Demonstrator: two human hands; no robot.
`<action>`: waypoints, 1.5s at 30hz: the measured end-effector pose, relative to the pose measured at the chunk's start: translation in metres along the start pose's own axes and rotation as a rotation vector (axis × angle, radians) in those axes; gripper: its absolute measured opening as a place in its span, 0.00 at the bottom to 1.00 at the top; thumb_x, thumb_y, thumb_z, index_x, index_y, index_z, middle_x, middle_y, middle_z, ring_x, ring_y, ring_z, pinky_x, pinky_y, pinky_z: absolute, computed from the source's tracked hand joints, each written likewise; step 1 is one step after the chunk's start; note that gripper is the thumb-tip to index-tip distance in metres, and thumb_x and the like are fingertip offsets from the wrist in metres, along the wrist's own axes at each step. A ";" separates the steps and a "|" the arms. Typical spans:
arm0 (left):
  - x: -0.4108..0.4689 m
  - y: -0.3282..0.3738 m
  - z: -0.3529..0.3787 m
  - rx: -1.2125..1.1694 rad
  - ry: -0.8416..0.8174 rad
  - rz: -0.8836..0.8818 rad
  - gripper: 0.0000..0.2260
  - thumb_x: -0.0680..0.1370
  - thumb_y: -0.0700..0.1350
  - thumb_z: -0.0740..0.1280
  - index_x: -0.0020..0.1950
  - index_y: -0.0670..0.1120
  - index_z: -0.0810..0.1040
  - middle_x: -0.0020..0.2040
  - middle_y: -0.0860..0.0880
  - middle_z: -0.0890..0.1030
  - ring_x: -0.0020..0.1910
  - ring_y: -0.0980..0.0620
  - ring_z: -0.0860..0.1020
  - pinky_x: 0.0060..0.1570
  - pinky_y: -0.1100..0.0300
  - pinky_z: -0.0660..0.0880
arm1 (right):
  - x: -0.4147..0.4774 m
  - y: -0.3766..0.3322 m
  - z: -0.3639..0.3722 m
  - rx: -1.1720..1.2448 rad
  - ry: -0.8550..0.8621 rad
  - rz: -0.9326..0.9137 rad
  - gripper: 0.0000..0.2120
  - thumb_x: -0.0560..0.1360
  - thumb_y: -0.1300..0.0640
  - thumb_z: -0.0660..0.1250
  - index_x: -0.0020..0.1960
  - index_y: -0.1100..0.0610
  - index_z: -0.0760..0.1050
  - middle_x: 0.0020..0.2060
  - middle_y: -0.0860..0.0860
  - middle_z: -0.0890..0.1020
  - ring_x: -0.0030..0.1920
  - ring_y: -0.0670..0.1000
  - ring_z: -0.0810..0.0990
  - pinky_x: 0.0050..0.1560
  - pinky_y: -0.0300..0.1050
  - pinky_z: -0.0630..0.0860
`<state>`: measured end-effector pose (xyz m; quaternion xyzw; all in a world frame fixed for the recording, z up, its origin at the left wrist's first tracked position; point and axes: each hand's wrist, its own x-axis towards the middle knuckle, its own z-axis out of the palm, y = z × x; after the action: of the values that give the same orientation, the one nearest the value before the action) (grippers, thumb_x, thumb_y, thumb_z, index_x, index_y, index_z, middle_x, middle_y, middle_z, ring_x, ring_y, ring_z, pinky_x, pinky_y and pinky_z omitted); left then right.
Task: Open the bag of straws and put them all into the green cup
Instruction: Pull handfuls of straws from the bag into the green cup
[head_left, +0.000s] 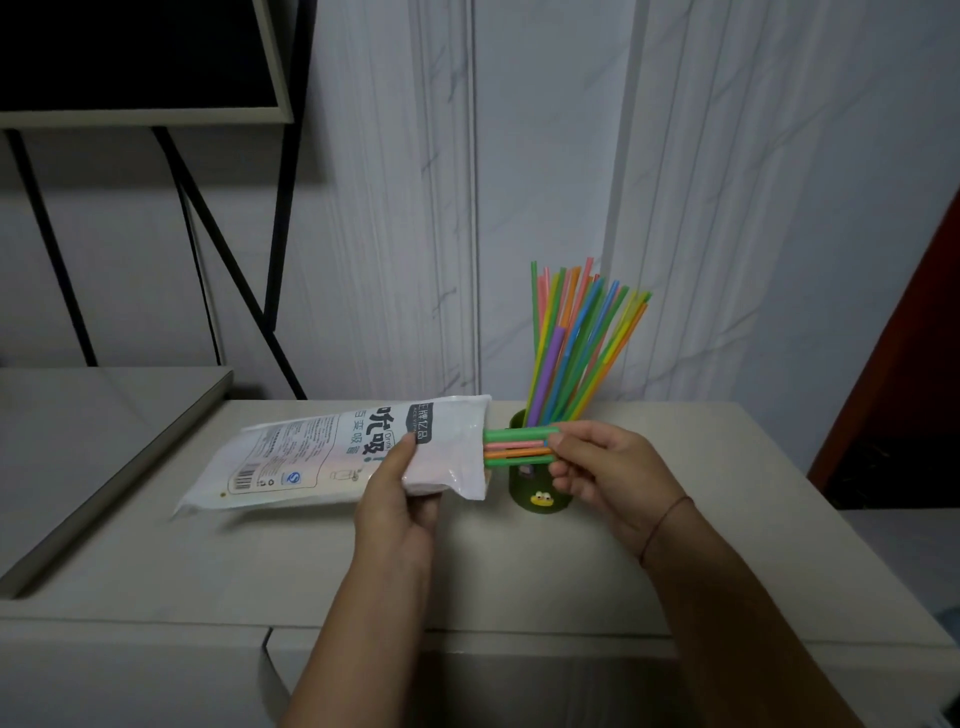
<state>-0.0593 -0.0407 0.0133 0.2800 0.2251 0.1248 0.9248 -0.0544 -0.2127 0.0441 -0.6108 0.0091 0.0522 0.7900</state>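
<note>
Left hand (400, 499): grips the white bag (322, 457) near its open mouth, centre frame.
Right hand (602, 473): fingertips pinch a few straws (514, 446) poking from the bag.
Green cup (535, 493): right of centre, behind the hands, packed with colourful straws.
Technique: probably best to keep the bag steady, draw the straws straight out, then stand them upright in the cup.
Print: bold Chinese characters including 吸; barcode (242, 483); fine print unreadable.

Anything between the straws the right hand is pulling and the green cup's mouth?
Nothing separate. The pinched straws lie in front of the green cup, their far ends inside the bag that the left hand holds. The standing straws already crowd the cup's mouth, so the right hand probably must slot new ones among them.
</note>
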 end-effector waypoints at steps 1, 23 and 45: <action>-0.001 0.000 0.000 0.010 0.007 -0.008 0.11 0.73 0.35 0.69 0.51 0.48 0.76 0.48 0.50 0.82 0.45 0.54 0.81 0.43 0.58 0.80 | -0.002 -0.001 0.000 -0.008 -0.023 0.005 0.04 0.75 0.66 0.65 0.48 0.63 0.76 0.26 0.53 0.80 0.23 0.44 0.78 0.25 0.35 0.76; 0.010 0.006 -0.002 -0.085 -0.018 -0.053 0.11 0.75 0.36 0.67 0.56 0.45 0.76 0.45 0.48 0.84 0.50 0.49 0.81 0.51 0.47 0.79 | -0.003 -0.018 -0.023 -0.048 0.027 -0.042 0.07 0.75 0.62 0.65 0.41 0.64 0.78 0.23 0.52 0.76 0.21 0.42 0.72 0.22 0.32 0.70; 0.015 0.004 -0.005 -0.123 0.021 -0.036 0.21 0.74 0.36 0.68 0.66 0.43 0.73 0.61 0.43 0.80 0.60 0.43 0.79 0.59 0.38 0.74 | 0.002 -0.003 0.008 0.243 0.107 -0.077 0.07 0.73 0.67 0.66 0.37 0.65 0.76 0.21 0.51 0.74 0.20 0.43 0.72 0.22 0.34 0.71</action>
<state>-0.0488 -0.0296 0.0061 0.2173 0.2318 0.1245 0.9400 -0.0528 -0.2059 0.0487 -0.5124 0.0340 -0.0122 0.8580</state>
